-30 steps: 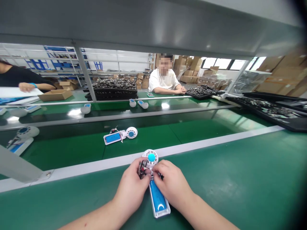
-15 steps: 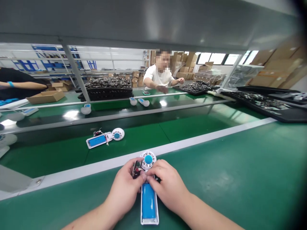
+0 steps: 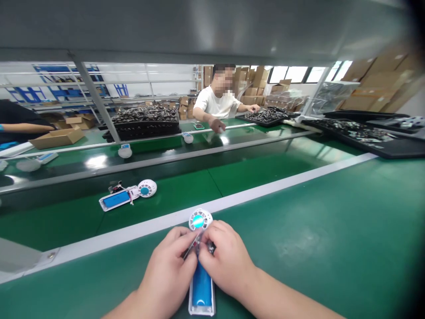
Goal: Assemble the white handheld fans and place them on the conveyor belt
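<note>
An opened white handheld fan (image 3: 202, 307) with a blue battery lies on the green bench in front of me, its round head (image 3: 198, 220) pointing away. My left hand (image 3: 171, 261) is closed at the fan's neck, pinching a small circuit board (image 3: 191, 246) held tilted on edge. From the other side my right hand (image 3: 229, 257) pinches at the same spot, its fingertips close to the left ones. A small dark part shows under its fingers; what exactly it grips is hidden.
Another opened fan (image 3: 116, 199) lies on the green conveyor (image 3: 179, 190) beyond the white rail (image 3: 149, 225). A co-worker (image 3: 215, 104) in white reaches over the far line. Black trays of small parts (image 3: 345, 133) stand at the right. A grey shelf (image 3: 212, 31) hangs overhead.
The circuit board has turned on edge in my left hand, and both hands have drawn closer over the neck. The conveyor's fan sits further left. The co-worker's hand is at a far-line piece.
</note>
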Available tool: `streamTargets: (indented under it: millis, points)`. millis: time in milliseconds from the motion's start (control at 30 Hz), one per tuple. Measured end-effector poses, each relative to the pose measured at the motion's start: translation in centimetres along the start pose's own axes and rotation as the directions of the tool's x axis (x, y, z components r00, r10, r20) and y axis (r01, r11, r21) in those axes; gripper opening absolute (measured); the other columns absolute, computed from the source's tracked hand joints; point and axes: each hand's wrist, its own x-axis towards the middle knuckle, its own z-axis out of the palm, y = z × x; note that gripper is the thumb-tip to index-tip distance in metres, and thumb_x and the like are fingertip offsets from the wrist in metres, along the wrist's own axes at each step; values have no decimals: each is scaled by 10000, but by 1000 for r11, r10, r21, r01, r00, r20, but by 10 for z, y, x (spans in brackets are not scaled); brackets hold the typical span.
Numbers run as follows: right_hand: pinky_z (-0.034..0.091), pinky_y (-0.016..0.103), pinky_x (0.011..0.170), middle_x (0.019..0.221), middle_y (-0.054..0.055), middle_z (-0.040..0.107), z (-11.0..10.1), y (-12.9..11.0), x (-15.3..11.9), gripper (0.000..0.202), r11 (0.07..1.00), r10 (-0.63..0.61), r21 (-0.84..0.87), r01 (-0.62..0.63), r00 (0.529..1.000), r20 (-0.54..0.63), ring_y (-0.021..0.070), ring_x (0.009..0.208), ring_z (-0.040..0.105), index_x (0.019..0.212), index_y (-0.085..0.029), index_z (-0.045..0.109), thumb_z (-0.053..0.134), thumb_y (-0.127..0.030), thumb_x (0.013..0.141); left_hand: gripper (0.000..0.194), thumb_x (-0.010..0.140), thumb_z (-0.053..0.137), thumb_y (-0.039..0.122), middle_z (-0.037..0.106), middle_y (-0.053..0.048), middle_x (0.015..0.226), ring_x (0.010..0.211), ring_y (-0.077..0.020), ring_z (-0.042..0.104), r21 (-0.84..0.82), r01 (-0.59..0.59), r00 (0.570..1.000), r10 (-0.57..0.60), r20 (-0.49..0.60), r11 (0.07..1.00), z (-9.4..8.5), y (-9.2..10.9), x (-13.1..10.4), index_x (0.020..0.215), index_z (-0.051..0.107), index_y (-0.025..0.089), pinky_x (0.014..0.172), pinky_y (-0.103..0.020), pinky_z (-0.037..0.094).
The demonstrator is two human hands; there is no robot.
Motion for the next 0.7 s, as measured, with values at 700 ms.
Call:
streamTargets:
  millis: [700]
  points:
    - [391, 325, 768, 703, -14, 579, 0, 0, -2, 156, 995, 95, 38, -93, 994, -51, 161, 721, 533, 634, -203, 461, 518, -128, 759, 500, 915, 448, 108, 667, -83, 1078, 920, -190, 680, 382, -361, 920, 393, -7, 851, 6, -5, -3, 1365, 537, 307, 762, -251, 579]
